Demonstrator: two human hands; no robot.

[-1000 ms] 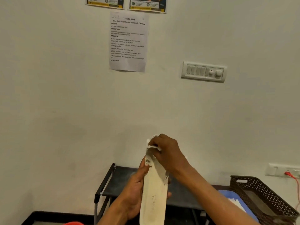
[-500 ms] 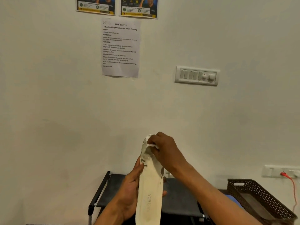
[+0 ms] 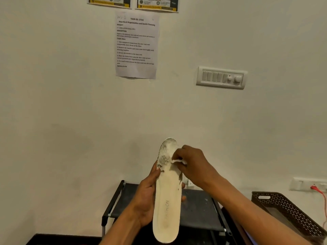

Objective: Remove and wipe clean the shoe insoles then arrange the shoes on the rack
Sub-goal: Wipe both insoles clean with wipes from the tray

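The insole (image 3: 167,200) is in the person's hands, held upright in the air in front of the wall (image 3: 70,112) and above the rack (image 3: 198,207). It lies over the middle of the rack's top shelf as seen from the head camera. Its toe end points up, and its heel end hangs low, past the shelf's front edge in the view. The face is cream, with the word FASHION printed toward the heel. Dark grey smudges sit on the toe part, mostly along its left edge.

The left hand (image 3: 146,200) grasps the insole at mid-length. Its thumb lies up the left edge and its fingers wrap behind, with two fingertips showing at the right edge. The right hand (image 3: 192,165) is curled round a small white cloth (image 3: 179,161), pinching it against the insole's upper right part, just below the toe.

The rack has black posts and a dark grey top shelf with pale specks near its right edge. A brown perforated basket (image 3: 290,214) stands just beyond the rack's right end.

On the wall are a printed sheet (image 3: 136,45) headed "Shoe Rack Organization and Insole Cleaning", two posters (image 3: 109,1) above it and a switch panel (image 3: 221,77) to its right. Low on the right is a socket (image 3: 307,184) with a red cable (image 3: 323,197).
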